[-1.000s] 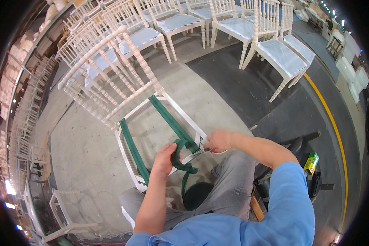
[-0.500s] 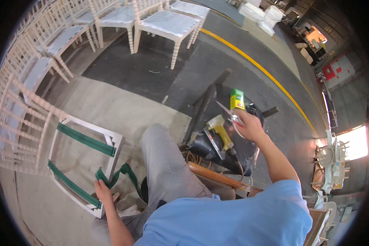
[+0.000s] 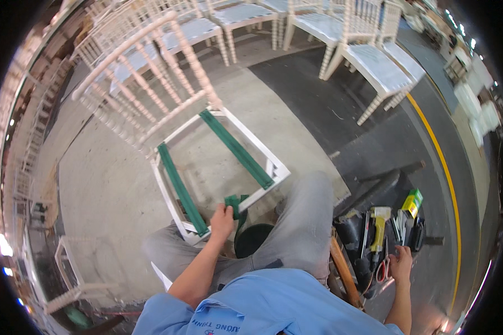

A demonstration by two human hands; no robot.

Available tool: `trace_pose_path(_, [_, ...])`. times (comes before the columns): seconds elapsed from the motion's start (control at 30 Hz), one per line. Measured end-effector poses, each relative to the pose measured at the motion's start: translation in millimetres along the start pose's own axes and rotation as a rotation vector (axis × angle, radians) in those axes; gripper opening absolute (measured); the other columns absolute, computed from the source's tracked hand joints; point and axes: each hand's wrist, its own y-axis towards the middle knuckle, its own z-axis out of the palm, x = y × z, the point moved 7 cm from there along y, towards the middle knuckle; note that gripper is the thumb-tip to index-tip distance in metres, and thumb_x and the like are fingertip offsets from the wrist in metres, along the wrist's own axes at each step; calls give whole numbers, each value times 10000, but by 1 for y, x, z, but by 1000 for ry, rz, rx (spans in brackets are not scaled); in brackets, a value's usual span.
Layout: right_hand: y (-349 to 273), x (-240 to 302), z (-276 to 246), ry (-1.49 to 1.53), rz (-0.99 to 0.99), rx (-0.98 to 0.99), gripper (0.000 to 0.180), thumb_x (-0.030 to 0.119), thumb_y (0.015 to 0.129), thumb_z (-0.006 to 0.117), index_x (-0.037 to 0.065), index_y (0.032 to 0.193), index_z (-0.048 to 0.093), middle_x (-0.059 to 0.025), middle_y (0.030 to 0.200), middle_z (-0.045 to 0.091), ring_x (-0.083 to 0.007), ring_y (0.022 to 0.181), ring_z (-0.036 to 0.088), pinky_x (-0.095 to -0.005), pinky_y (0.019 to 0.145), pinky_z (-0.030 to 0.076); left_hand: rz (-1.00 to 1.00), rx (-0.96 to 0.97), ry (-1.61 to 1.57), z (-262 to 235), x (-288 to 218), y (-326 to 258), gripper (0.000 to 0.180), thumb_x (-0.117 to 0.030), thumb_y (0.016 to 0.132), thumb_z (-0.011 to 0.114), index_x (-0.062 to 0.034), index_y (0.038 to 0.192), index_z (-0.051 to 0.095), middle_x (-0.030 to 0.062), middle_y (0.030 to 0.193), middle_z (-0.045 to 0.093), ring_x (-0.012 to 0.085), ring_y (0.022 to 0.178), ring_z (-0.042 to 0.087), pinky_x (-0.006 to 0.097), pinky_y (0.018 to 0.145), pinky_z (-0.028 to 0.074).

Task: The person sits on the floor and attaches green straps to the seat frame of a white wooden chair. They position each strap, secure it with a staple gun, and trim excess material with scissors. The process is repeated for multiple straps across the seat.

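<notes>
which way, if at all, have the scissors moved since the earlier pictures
Yes, to the right: a second ago the scissors were at the front edge of the green-strapped chair; now they are beside the yellow tool.

Underfoot: pale concrete floor (image 3: 109, 195), dark grey section (image 3: 307, 92) adjoining
Right side: yellow floor stripe (image 3: 442, 159)
Far side: white spindle-backed chairs (image 3: 377, 66) with pale seats, closely grouped
Lighting: small bright lamps (image 3: 473, 43) at upper right

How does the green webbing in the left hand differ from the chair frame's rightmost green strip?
The held webbing bends and hangs from the left hand, while the rightmost strip lies straight. The held webbing shows by the front of the chair frame; the rightmost strip spans it from back to front. Both are green bands.
</notes>
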Motion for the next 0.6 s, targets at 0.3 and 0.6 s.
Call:
trace_pose_path(0.3, [114, 255, 27, 474, -529, 62, 282, 85, 885, 743, 38, 1159, 702, -113, 951, 687, -208, 831, 688, -315, 741, 550, -88, 163, -830, -54, -63, -1, 120, -135, 1012, 655, -21, 1041, 683, -29, 918, 666, 80, 856, 582, 270, 779, 464])
trace_pose_path(0.6, [34, 527, 119, 1141, -650, 869, 305, 127, 922, 767, 16, 1196, 695, -31, 1017, 714, -129, 921, 647, -291, 824, 521, 239, 65, -915, -175, -181, -16, 92, -124, 985, 703, -35, 1002, 683, -12, 908, 698, 73, 824, 619, 257, 763, 496])
